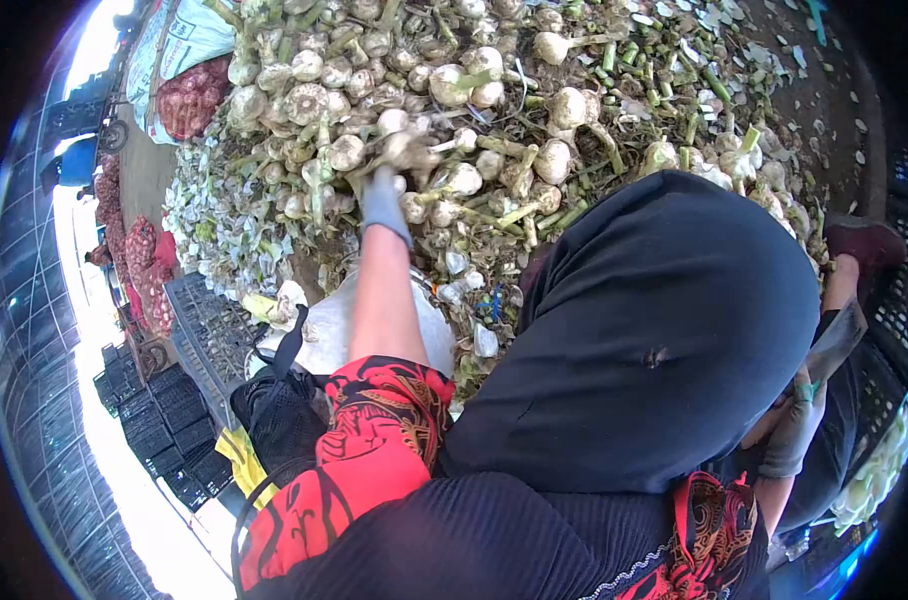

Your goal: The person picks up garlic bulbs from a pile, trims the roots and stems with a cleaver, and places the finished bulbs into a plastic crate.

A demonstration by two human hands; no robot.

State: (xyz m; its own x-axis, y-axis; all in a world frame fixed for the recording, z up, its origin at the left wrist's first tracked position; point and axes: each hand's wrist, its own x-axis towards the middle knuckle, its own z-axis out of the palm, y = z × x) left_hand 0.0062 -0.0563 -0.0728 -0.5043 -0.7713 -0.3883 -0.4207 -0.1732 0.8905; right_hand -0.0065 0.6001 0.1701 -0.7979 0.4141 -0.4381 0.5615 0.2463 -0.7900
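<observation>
A wide heap of garlic bulbs with stems spreads in front of me. My left hand, in a grey glove, reaches into the heap. Its fingers are smeared by motion, and a blurred garlic bulb is at the fingertips; whether it is gripped cannot be told. Low at the right side, beside my bent knee, my right hand in a grey glove is closed round a knife. The broad blade of the knife points up and away from me; its handle is mostly hidden in the hand.
Cut stems and papery skins lie around the heap. A red net sack and a white sack stand at upper left. Black crates are stacked at left. My black-clad knee fills the middle right.
</observation>
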